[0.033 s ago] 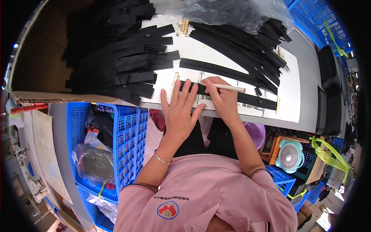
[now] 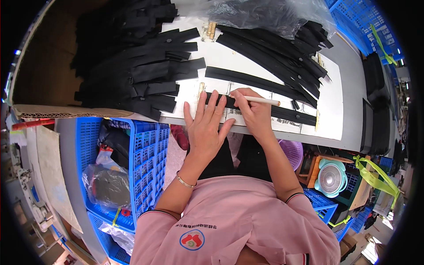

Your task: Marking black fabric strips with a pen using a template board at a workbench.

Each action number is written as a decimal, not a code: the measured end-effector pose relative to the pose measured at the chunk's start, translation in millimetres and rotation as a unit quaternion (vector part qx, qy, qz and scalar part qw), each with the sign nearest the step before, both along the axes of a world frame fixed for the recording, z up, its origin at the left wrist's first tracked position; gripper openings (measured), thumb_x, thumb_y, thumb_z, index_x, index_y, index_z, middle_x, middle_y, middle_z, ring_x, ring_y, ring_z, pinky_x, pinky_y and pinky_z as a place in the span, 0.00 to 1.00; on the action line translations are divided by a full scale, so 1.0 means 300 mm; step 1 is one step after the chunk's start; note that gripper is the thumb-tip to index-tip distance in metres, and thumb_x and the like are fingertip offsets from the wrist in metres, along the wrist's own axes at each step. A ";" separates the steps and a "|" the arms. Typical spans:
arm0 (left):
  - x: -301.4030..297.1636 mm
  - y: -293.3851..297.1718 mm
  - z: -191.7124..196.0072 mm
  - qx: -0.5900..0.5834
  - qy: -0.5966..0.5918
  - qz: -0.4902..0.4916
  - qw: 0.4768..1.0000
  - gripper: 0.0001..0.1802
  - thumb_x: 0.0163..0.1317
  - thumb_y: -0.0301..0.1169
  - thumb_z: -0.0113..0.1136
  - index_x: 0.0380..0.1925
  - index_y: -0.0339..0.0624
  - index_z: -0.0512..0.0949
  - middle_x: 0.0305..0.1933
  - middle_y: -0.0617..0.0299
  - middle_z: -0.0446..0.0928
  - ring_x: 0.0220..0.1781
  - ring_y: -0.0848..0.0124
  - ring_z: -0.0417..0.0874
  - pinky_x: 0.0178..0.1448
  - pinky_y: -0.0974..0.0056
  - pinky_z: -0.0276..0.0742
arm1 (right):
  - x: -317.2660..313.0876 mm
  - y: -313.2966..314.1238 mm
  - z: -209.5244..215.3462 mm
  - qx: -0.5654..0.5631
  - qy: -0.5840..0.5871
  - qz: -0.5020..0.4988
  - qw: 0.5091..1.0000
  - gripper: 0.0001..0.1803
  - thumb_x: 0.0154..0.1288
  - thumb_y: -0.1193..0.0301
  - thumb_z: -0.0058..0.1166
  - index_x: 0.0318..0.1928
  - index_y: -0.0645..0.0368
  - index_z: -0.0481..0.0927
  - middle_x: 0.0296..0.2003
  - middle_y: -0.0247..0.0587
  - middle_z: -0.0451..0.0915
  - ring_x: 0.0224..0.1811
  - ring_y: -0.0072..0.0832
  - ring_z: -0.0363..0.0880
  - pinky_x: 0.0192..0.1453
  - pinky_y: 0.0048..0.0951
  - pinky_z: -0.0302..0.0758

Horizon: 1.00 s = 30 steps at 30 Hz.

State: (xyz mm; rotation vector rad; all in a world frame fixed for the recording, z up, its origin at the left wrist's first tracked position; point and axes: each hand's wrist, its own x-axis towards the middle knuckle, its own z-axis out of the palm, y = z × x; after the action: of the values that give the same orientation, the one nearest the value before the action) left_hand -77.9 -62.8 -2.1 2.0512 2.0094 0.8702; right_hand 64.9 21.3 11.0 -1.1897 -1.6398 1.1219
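Flat on a black fabric strip (image 2: 282, 113) lies my left hand (image 2: 206, 121), its fingers spread over the strip's left end. My right hand (image 2: 255, 112) is closed around a slim white marking pencil (image 2: 263, 100). The pencil's writing end meets the strip's upper edge just right of my left fingers, and its other end points right. Under the strip is a white board (image 2: 329, 110) with drawn marks and small tan blocks. Another black strip (image 2: 251, 81) rests on the board just beyond, roughly parallel. Part of the strip is hidden beneath my hands.
Many black strips (image 2: 145, 75) pile out of a cardboard box (image 2: 48, 88) at the left. More strips (image 2: 274, 55) lie at the back right beside clear plastic film (image 2: 260, 17). Below the table edge stand a blue crate (image 2: 145, 163) and a small turquoise fan (image 2: 331, 178).
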 end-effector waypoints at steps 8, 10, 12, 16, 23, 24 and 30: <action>0.000 0.003 -0.007 0.023 0.018 -0.002 1.000 0.34 0.67 0.47 0.66 0.69 0.45 0.75 0.75 0.55 0.70 0.81 0.54 0.62 0.80 0.34 0.42 | -0.012 0.000 -0.010 0.060 -0.037 -0.011 0.997 0.11 0.74 0.71 0.57 0.42 0.68 0.85 0.34 0.44 0.87 0.32 0.26 0.83 0.37 0.27 0.77; 0.000 0.002 -0.004 0.019 0.017 -0.001 1.000 0.34 0.67 0.47 0.66 0.69 0.46 0.75 0.75 0.55 0.70 0.81 0.54 0.62 0.80 0.34 0.42 | 0.001 -0.001 0.012 0.020 -0.037 -0.003 0.999 0.11 0.74 0.71 0.57 0.42 0.68 0.85 0.33 0.44 0.87 0.32 0.26 0.84 0.37 0.27 0.78; -0.001 0.002 -0.006 0.015 0.016 -0.001 1.000 0.33 0.67 0.47 0.65 0.69 0.46 0.75 0.75 0.55 0.70 0.81 0.55 0.62 0.81 0.34 0.41 | 0.009 -0.004 0.016 -0.019 -0.035 0.004 0.999 0.11 0.74 0.70 0.57 0.41 0.68 0.86 0.32 0.44 0.87 0.31 0.27 0.84 0.37 0.27 0.78; 0.001 0.004 -0.005 0.018 0.022 0.002 1.000 0.34 0.67 0.48 0.65 0.69 0.46 0.75 0.75 0.56 0.71 0.81 0.55 0.63 0.81 0.34 0.41 | 0.020 -0.002 -0.003 0.031 -0.030 0.052 0.998 0.12 0.74 0.69 0.58 0.38 0.66 0.88 0.29 0.43 0.87 0.29 0.27 0.85 0.34 0.26 0.77; 0.009 0.006 -0.006 0.021 0.022 0.005 1.000 0.32 0.66 0.46 0.67 0.68 0.47 0.76 0.74 0.57 0.72 0.80 0.55 0.64 0.81 0.35 0.40 | 0.027 0.004 -0.004 0.058 -0.045 0.075 0.994 0.12 0.73 0.69 0.58 0.36 0.65 0.88 0.26 0.39 0.87 0.27 0.25 0.85 0.31 0.26 0.76; 0.009 0.005 -0.007 0.022 0.022 0.001 1.000 0.32 0.66 0.46 0.67 0.68 0.47 0.76 0.74 0.57 0.72 0.80 0.55 0.64 0.81 0.35 0.40 | 0.028 0.001 0.000 0.058 -0.046 0.071 0.995 0.12 0.73 0.69 0.58 0.36 0.65 0.88 0.26 0.39 0.87 0.27 0.25 0.85 0.31 0.26 0.76; 0.008 0.004 -0.014 0.021 0.029 0.010 0.999 0.32 0.65 0.45 0.68 0.67 0.47 0.77 0.74 0.58 0.72 0.81 0.55 0.62 0.82 0.37 0.39 | 0.145 -0.031 0.049 0.018 0.047 -0.019 0.999 0.14 0.75 0.72 0.53 0.35 0.67 0.87 0.26 0.34 0.82 0.26 0.15 0.74 0.31 0.20 0.68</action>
State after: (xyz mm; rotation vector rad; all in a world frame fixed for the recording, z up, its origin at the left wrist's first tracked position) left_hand -75.4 -61.5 -6.3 2.1075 2.0610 0.8736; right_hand 108.4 11.9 25.8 -1.1229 -1.5538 1.1042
